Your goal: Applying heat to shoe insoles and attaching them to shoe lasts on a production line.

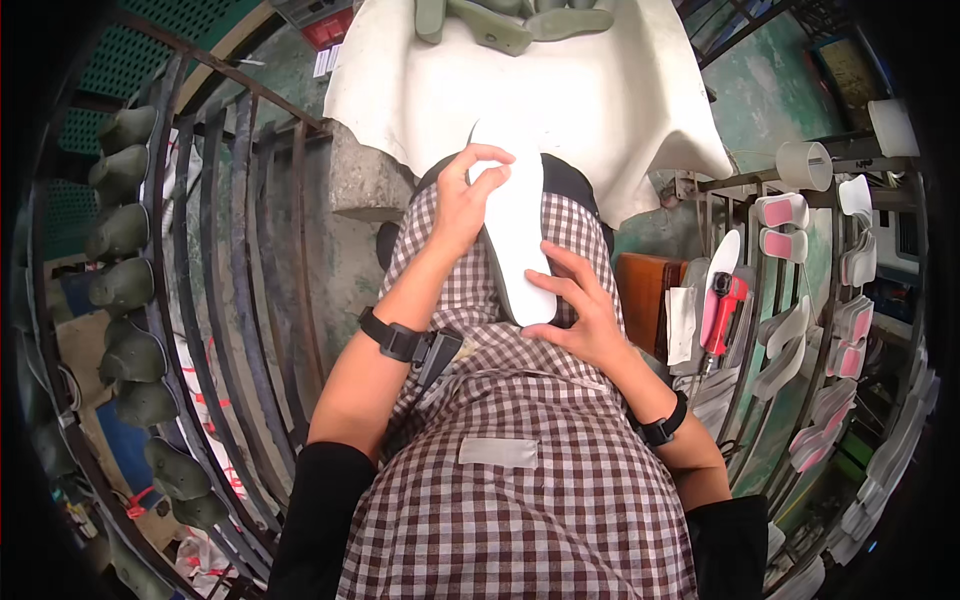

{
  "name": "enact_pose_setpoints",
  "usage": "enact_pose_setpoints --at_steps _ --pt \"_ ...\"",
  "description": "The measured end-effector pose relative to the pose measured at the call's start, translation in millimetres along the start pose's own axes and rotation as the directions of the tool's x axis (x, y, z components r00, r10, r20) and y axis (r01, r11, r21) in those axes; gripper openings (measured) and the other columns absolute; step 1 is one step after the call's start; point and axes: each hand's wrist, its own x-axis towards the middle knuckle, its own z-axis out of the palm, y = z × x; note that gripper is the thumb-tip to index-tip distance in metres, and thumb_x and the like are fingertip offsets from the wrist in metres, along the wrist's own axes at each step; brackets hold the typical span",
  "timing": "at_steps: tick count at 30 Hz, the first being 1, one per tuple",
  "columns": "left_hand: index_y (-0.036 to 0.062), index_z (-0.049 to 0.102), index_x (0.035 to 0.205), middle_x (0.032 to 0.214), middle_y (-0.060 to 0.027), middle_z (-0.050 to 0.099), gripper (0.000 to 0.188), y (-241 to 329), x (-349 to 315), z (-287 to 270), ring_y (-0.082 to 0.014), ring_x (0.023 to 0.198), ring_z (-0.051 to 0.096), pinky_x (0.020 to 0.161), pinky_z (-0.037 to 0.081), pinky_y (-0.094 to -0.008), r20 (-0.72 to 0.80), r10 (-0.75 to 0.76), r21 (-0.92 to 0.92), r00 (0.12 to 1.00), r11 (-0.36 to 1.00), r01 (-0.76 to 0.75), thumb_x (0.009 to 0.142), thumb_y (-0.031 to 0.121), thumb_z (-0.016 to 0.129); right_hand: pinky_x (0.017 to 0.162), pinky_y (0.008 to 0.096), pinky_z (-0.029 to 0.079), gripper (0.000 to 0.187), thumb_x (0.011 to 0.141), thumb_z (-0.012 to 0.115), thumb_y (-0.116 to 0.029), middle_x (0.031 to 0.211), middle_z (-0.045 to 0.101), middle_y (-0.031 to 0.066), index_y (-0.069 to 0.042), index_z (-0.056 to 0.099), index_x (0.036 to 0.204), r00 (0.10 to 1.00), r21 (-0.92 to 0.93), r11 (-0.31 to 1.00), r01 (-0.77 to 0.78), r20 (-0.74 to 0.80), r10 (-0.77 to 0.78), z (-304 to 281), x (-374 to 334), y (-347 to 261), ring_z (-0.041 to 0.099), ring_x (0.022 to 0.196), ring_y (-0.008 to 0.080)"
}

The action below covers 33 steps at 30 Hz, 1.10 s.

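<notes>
Here in front of me, the left hand pinches the upper left side of a white sole-shaped piece, thumb and forefinger close together. The right hand grips its lower end, thumb at the heel, fingers spread along the right side. The piece lies over the lap of the checked apron; whether it touches the fabric, I can't quite tell. Green shoe lasts lie toward the far edge of the white-covered table.

Nothing legible — no words, no numbers
</notes>
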Motion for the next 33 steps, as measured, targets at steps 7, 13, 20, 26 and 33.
enact_pose_setpoints --at_steps 7,13,20,26,33 --pt "0.0011 0.068 0.100 0.099 -0.0071 0.067 0.017 1.7 -4.2 2.9 -0.0142 0.090 0.063 0.080 0.050 -0.0277 0.005 -0.051 -0.068 0.999 0.996 0.051 0.086 0.009 0.061 0.107 0.0446 0.047 0.066 0.060 0.092 -0.019 0.142 0.049 0.0156 -0.011 0.067 0.121 0.997 0.006 0.997 -0.071 0.009 0.071 1.4 -1.9 -7.1 0.050 0.132 0.0340" --pt "0.0028 0.067 0.108 0.105 -0.0098 0.067 0.025 11.7 -10.0 -6.9 -0.0170 0.095 0.064 0.084 0.051 -0.0307 0.105 0.154 0.167 0.982 0.971 -0.170 0.084 0.010 0.069 0.096 0.0420 0.053 0.065 0.058 0.093 -0.023 0.139 0.051 0.0129 -0.016 0.067 0.117 1.000 -0.146 0.989 0.017 0.001 -0.017 8.0 -4.6 4.1 0.055 0.128 0.0343" --pt "0.0098 0.064 0.120 0.118 -0.0127 0.059 0.055 15.3 -27.3 -14.3 -0.0249 0.109 0.060 0.092 0.050 -0.0372 0.190 0.232 0.369 0.954 0.883 -0.289 0.069 0.011 0.086 0.093 0.0422 0.054 0.065 0.058 0.091 -0.022 0.138 0.051 0.0117 -0.020 0.066 0.118 0.995 -0.228 0.970 0.089 0.061 -0.077 10.7 -8.7 6.5 0.054 0.128 0.0346" --pt "0.0109 0.066 0.124 0.125 -0.0162 0.055 0.059 21.3 -29.1 -14.1 -0.0306 0.116 0.056 0.096 0.050 -0.0405 0.223 0.355 0.390 0.908 0.821 -0.417 0.068 0.010 0.085 0.105 0.0449 0.042 0.062 0.079 0.080 -0.035 0.139 0.047 0.0195 -0.008 0.059 0.131 0.993 0.007 1.000 -0.019 -0.115 0.020 -18.3 36.4 4.5 0.046 0.131 0.0364" --pt "0.0103 0.063 0.126 0.127 -0.0171 0.053 0.064 16.1 -25.8 -14.9 -0.0323 0.116 0.056 0.094 0.051 -0.0418 0.199 0.355 0.377 0.913 0.833 -0.406 0.067 0.009 0.085 0.113 0.0412 0.032 0.057 0.101 0.056 -0.028 0.143 0.046 0.0179 -0.004 0.039 0.150 0.948 0.557 0.823 -0.109 -0.190 0.254 21.1 135.9 15.9 0.041 0.137 0.0315"
